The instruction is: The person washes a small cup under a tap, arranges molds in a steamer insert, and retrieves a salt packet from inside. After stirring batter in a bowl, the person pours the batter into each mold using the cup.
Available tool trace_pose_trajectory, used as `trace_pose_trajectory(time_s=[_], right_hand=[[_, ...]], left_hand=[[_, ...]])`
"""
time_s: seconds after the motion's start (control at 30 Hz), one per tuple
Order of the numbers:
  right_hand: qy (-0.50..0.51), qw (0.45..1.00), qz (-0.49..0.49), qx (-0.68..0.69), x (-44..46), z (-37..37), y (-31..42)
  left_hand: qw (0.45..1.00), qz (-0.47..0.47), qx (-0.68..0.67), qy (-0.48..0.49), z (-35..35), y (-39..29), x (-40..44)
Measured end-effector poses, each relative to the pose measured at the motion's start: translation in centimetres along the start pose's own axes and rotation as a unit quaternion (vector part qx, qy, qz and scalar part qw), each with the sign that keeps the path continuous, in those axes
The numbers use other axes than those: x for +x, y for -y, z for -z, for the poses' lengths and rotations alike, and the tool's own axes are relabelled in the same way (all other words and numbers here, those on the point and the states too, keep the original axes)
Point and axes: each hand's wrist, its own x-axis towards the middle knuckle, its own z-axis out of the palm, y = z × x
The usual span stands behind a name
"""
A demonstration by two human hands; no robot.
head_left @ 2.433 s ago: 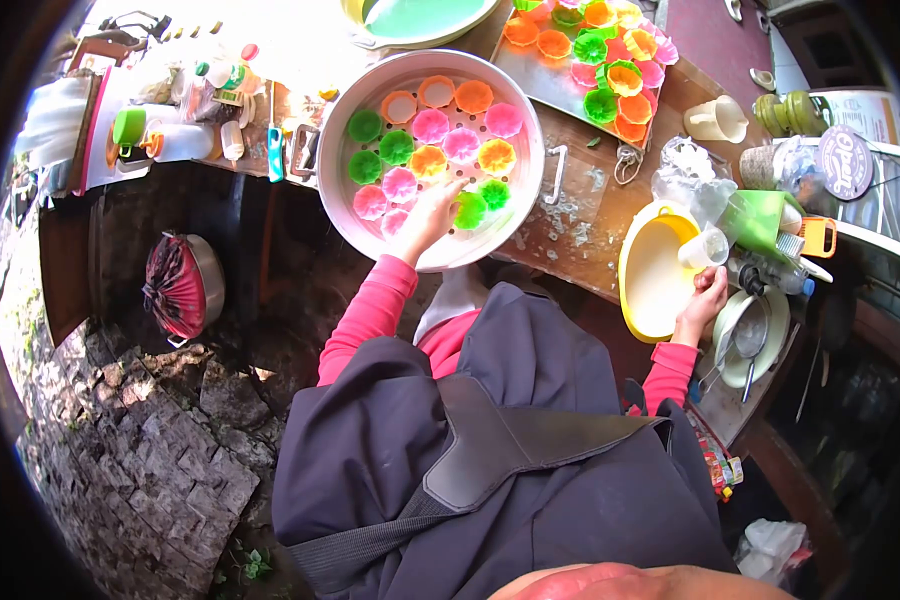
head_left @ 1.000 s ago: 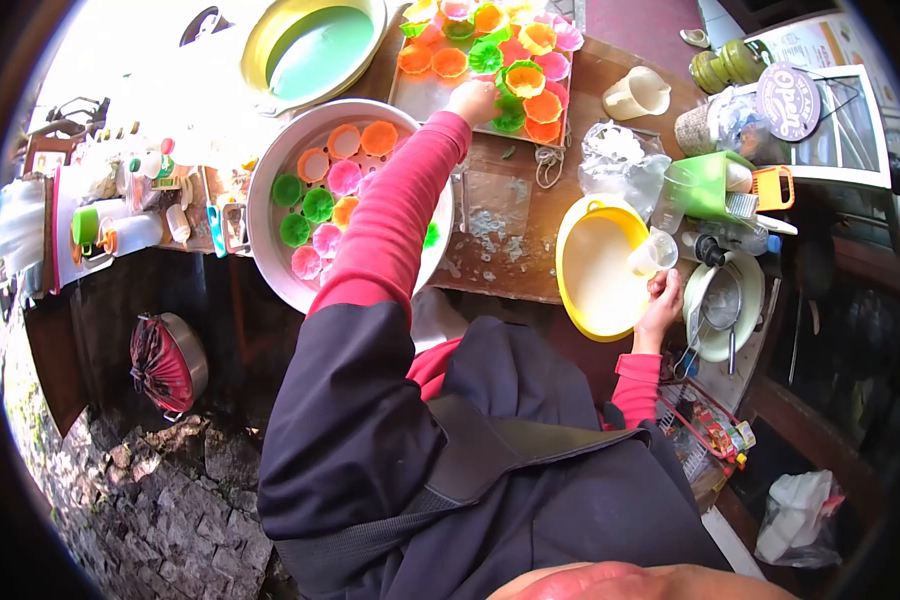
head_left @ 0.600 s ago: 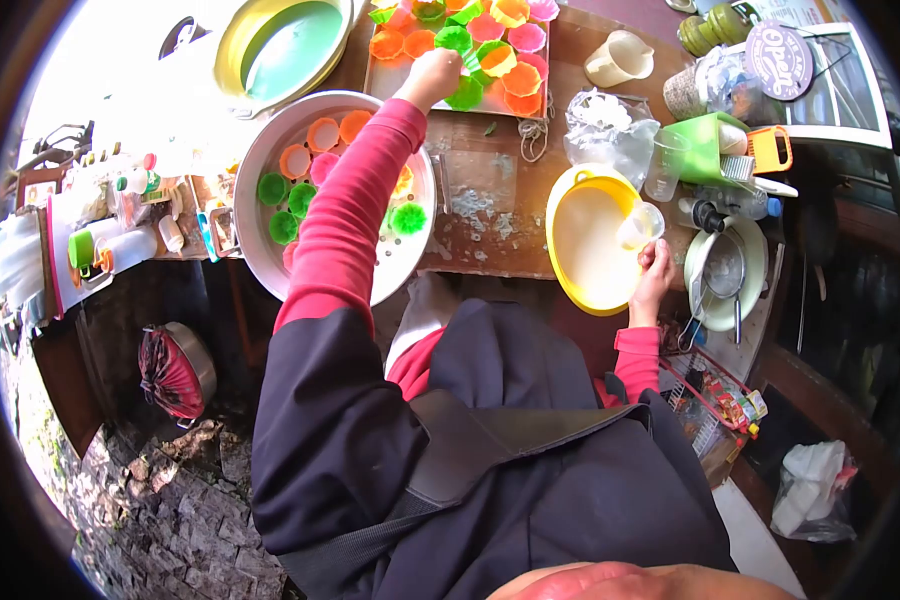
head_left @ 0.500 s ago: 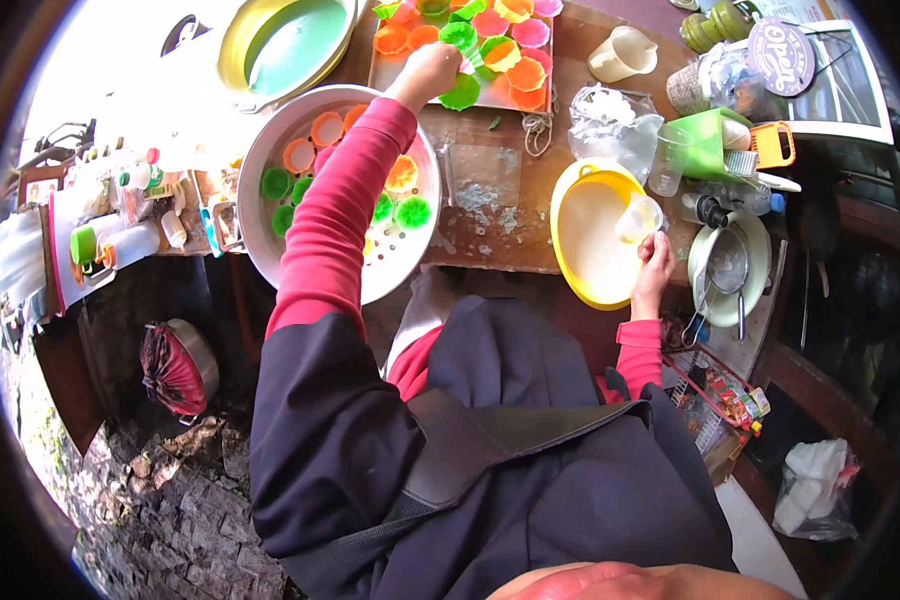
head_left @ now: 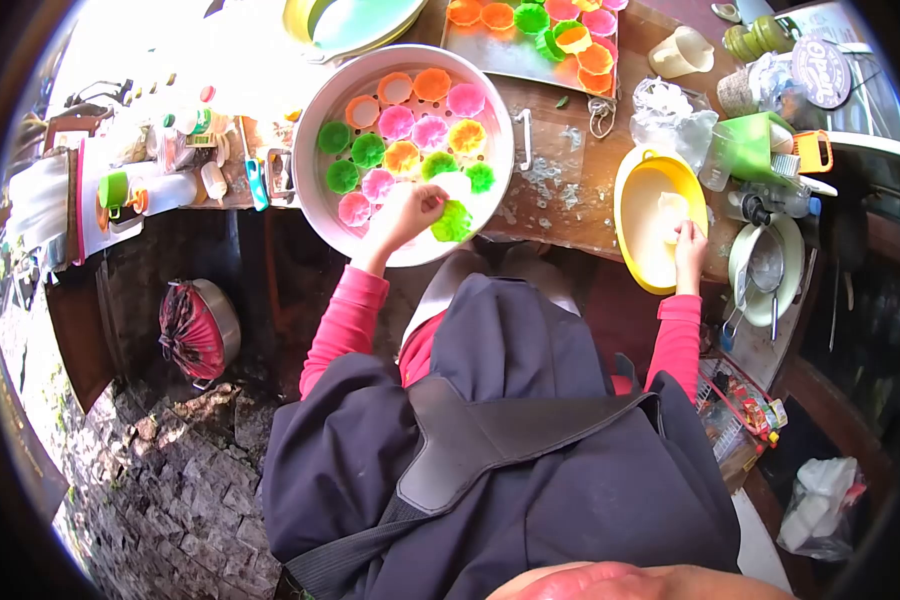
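My left hand (head_left: 413, 212) is over the near part of a large round perforated steamer pan (head_left: 302, 150). Its fingers are closed on a green fluted mould (head_left: 452, 222). A pale patch beside the fingertips is too bright to make out. In the pan stand several fluted moulds in orange, pink and green, among them an orange mould (head_left: 432, 84) and a pink mould (head_left: 430, 132). My right hand (head_left: 690, 247) grips a clear plastic cup (head_left: 672, 212), held over a yellow basin (head_left: 625, 180) of whitish liquid.
Behind the pan, a metal tray (head_left: 510, 58) bears more coloured moulds. At the back stands a yellow-rimmed basin (head_left: 375, 35). A beige cup (head_left: 681, 52), a plastic bag (head_left: 670, 125) and a green container (head_left: 748, 142) are to the right, near a bowl with a strainer (head_left: 767, 262).
My left hand has come back from the moulds on the tray to the near side of the steamer pan, with a green mould. My right hand stays at the yellow basin with the cup.
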Motion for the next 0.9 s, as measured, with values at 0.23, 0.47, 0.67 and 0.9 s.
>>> trace_pose_trajectory(time_s=[0.23, 0.47, 0.67, 0.9], right_hand=[[0.006, 0.999, 0.019, -0.051, -0.7, -0.1, 3.4], [0.064, 0.968, -0.061, 0.236, -1.6, -1.5, 3.5], [0.109, 0.985, -0.104, 0.088, -0.8, -0.6, 5.5], [0.165, 0.975, 0.11, -0.099, 1.6, -0.6, 1.6]], left_hand=[[0.998, 0.005, 0.055, 0.019, -3.0, 4.6, -0.8], [0.973, -0.083, 0.216, -0.002, -2.9, 5.1, -0.5], [0.966, -0.08, 0.243, -0.048, -2.9, 5.0, -1.6], [0.981, 0.023, 0.186, 0.046, -2.0, 5.6, -2.0]])
